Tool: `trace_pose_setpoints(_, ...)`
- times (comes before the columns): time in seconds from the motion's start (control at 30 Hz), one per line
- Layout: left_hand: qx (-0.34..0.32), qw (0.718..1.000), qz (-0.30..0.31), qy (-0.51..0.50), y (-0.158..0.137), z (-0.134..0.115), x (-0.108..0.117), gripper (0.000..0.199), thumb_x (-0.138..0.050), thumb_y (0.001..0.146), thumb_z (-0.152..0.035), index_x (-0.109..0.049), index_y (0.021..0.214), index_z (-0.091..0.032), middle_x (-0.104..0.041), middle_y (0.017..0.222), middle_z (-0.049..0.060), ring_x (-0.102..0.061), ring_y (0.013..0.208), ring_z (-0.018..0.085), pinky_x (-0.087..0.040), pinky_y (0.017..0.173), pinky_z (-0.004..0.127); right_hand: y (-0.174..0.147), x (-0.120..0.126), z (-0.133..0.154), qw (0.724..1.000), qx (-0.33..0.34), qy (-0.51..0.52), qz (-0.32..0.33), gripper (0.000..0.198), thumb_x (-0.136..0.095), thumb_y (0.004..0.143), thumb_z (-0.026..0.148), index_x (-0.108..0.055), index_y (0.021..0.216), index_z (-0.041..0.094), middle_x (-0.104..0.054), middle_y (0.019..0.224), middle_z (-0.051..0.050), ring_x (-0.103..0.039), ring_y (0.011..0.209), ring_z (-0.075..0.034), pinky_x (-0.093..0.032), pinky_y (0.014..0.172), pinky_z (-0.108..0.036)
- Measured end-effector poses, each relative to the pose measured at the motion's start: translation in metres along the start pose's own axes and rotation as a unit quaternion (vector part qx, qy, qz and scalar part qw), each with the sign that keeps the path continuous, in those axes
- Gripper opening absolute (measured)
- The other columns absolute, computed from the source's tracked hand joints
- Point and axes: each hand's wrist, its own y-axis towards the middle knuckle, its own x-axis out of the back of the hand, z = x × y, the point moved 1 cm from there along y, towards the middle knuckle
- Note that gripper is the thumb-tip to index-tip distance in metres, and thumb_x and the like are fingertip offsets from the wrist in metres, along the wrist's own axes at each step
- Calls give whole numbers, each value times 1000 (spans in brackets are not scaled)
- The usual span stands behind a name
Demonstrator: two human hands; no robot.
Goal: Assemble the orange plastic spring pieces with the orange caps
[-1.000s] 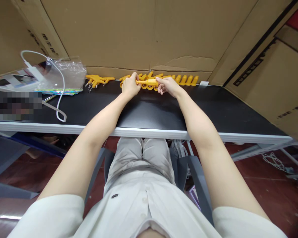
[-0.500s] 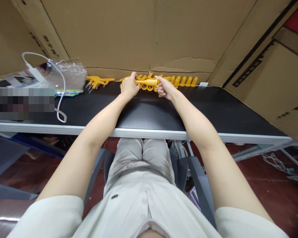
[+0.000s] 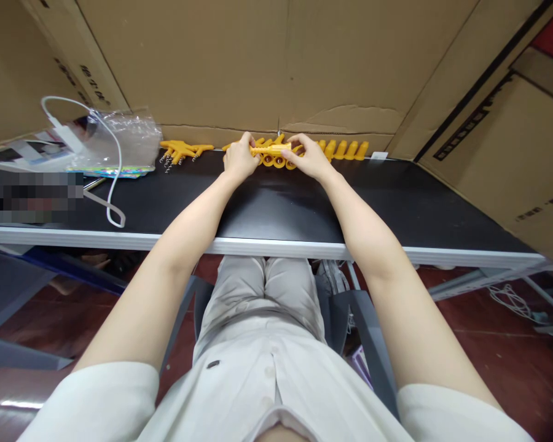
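Between my hands, a yellow plastic corkscrew part (image 3: 275, 150) lies level, its thin ridged rod toward the left and its wider barrel toward the right. My left hand (image 3: 240, 158) is closed on the ridged end, thumb and fingers pinching it. Thumb and fingers of my right hand (image 3: 309, 158) grip the barrel end. Behind and below it, several yellow cups (image 3: 279, 162) show round openings, partly covered by my hands. Farther left sits a group of yellow handles with metal spiral screws (image 3: 179, 150).
Several yellow barrels (image 3: 351, 150) stand in a row at the right, against the cardboard wall (image 3: 203, 67). A clear plastic bag (image 3: 129, 141) and a white cable (image 3: 118, 159) are on the left. The black tabletop (image 3: 276, 212) has a silver front edge.
My right hand has changed its hold: its curled fingers have opened out and thumb and fingers now sit around the barrel. My left hand stays in place on the ridged end.
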Motion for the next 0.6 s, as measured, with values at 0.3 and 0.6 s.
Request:
trace_pose_setpoints(0.3, -10, 1000, -1, -4, 2, 1, -3, 48, -65, 96, -27, -75, 143, -31, -82, 131, 13, -75, 127, 40, -57, 107, 46, -3, -2, 5, 948, 126, -293, 17, 37, -61, 107, 29, -68, 142, 16, -73, 146, -23, -63, 142, -44, -43, 121, -62)
trace_pose_setpoints(0.6, -11, 1000, -4, -7, -1, 0, -2, 54, -66, 92, -28, -74, 145, -33, -83, 122, 12, -74, 128, 42, -57, 107, 48, -5, -8, 8, 937, 148, -316, 31, 35, -55, 104, 27, -75, 130, 16, -76, 138, -23, -63, 134, -46, -40, 119, -69)
